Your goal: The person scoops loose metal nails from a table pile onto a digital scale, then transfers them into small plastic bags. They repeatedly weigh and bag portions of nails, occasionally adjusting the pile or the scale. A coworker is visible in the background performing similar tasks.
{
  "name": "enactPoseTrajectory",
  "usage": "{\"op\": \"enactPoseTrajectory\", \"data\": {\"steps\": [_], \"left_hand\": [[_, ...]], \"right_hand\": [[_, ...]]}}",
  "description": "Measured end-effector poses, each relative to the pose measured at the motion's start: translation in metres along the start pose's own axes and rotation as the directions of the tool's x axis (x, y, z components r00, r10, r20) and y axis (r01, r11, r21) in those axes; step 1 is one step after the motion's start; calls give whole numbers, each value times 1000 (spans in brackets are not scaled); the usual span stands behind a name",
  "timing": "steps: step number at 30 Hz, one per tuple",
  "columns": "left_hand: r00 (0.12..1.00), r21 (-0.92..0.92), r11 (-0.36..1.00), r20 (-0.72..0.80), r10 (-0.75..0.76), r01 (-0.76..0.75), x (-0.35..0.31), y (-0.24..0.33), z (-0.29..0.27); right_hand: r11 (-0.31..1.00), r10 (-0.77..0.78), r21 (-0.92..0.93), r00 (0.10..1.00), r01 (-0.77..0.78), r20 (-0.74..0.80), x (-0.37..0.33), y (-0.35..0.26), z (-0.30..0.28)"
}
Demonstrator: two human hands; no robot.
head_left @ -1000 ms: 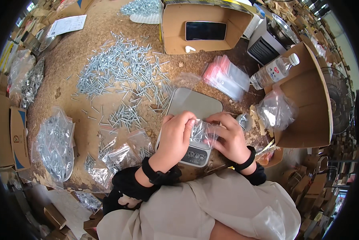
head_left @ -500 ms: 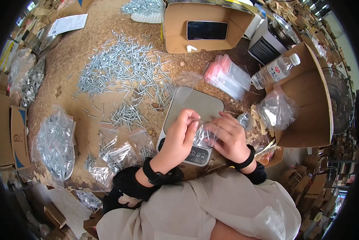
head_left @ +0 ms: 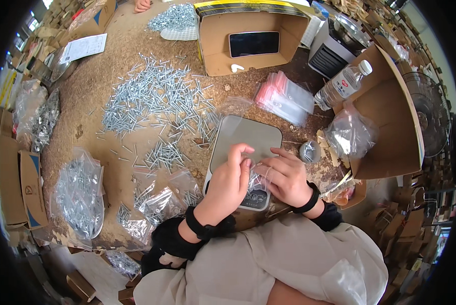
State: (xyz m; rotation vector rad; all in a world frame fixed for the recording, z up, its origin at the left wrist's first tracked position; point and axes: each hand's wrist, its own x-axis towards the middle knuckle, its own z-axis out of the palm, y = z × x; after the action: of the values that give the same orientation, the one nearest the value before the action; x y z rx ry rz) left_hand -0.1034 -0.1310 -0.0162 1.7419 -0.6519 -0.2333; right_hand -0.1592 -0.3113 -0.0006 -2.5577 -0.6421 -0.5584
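A small clear plastic bag [head_left: 256, 182] with several silver screws in it is held between my hands, above the digital scale [head_left: 248, 134]. My left hand [head_left: 229, 179] pinches the bag's edge between thumb and fingers, its index finger bent over the top. On the other side, my right hand [head_left: 287, 179] has its fingers curled onto the bag. The hands partly cover the scale's plate and its button panel. To their left lies a small heap of screws [head_left: 165, 154], with filled zip bags [head_left: 162, 206] just below it.
A large screw pile [head_left: 154, 96] spreads over the table. Further left sits a full bag of screws [head_left: 79, 195]. Empty zip bags [head_left: 286, 99], a water bottle [head_left: 344, 84] and a round tin [head_left: 310, 151] stand right. A phone [head_left: 254, 43] lies in an open box [head_left: 215, 43].
My head view has shifted slightly. My left index finger has moved a little, and both hands stay on the bag. Another person's hand now shows at the table's far edge.
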Motion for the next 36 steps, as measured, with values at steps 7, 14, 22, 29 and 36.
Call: {"op": "enactPoseTrajectory", "data": {"steps": [7, 14, 22, 29, 36], "left_hand": [[987, 157, 983, -139, -74, 96, 8, -3, -13], [970, 432, 895, -145, 193, -114, 13, -22, -20], [964, 470, 870, -128, 234, -149, 10, -8, -21], [954, 464, 866, -127, 272, -186, 6, -4, -21], [927, 480, 837, -117, 356, -261, 4, 4, -20]], "right_hand": [[997, 23, -68, 997, -28, -71, -1, 2, -5], [986, 167, -12, 984, -168, -68, -2, 9, -11], [933, 352, 82, 936, -350, 1, -12, 14, -25], [880, 450, 144, 892, -453, 53, -15, 12, -38], [993, 119, -5, 987, -119, 107, 50, 9, -92]]}}
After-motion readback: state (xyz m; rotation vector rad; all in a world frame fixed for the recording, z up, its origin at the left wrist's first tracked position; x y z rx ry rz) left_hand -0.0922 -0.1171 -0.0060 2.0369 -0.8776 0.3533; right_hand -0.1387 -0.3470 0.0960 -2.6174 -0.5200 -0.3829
